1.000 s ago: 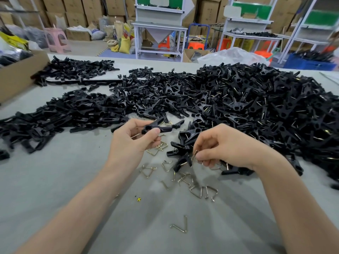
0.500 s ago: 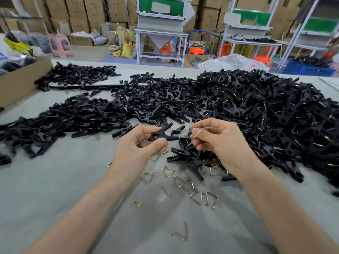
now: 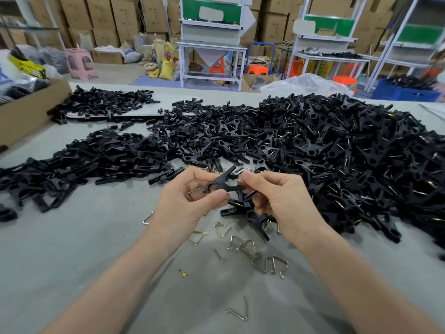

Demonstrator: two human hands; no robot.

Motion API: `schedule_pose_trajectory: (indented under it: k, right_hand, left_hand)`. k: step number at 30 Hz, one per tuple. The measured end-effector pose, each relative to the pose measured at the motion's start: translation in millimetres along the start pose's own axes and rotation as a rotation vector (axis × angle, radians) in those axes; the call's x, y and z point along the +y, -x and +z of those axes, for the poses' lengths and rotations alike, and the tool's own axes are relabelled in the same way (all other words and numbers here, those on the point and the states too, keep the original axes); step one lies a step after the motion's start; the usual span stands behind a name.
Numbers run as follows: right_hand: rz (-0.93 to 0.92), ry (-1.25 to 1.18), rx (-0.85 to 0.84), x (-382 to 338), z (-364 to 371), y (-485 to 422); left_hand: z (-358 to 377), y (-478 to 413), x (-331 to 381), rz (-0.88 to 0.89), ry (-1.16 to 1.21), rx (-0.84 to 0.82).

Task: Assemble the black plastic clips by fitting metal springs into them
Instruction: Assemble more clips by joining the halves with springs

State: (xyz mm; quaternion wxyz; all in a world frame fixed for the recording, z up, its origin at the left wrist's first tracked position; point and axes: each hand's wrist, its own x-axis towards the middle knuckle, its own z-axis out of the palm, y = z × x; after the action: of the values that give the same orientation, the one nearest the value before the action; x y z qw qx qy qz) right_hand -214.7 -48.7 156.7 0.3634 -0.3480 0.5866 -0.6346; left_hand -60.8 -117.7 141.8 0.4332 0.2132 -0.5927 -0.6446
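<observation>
My left hand (image 3: 185,201) pinches a black plastic clip (image 3: 222,183) between thumb and fingers, holding it above the grey table (image 3: 72,249). My right hand (image 3: 281,201) has its fingertips at the clip's right end, where a thin metal spring (image 3: 239,171) shows by my fingers. Several loose bent-wire springs (image 3: 255,256) lie on the table below my hands. A few black clips (image 3: 250,213) lie right under my right hand.
A large heap of black clips (image 3: 337,153) covers the table's right and middle. A flatter spread of clip halves (image 3: 72,165) fills the left. A cardboard box (image 3: 26,109) stands at the far left edge. A clear plastic bag (image 3: 303,86) sits behind the heap.
My right hand lifted from the springs on the table with a spring and brought it to the clip. Both hands rose and now meet at the clip.
</observation>
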Motion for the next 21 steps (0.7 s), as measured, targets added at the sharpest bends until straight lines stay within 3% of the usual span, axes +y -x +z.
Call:
schedule_pose_trajectory:
  k: [21]
  right_hand:
    - [-0.069,0.172,-0.035,5.5,-2.8,-3.0]
  left_hand:
    - [-2.9,-3.9,-8.0,-0.004,-0.049,-0.016]
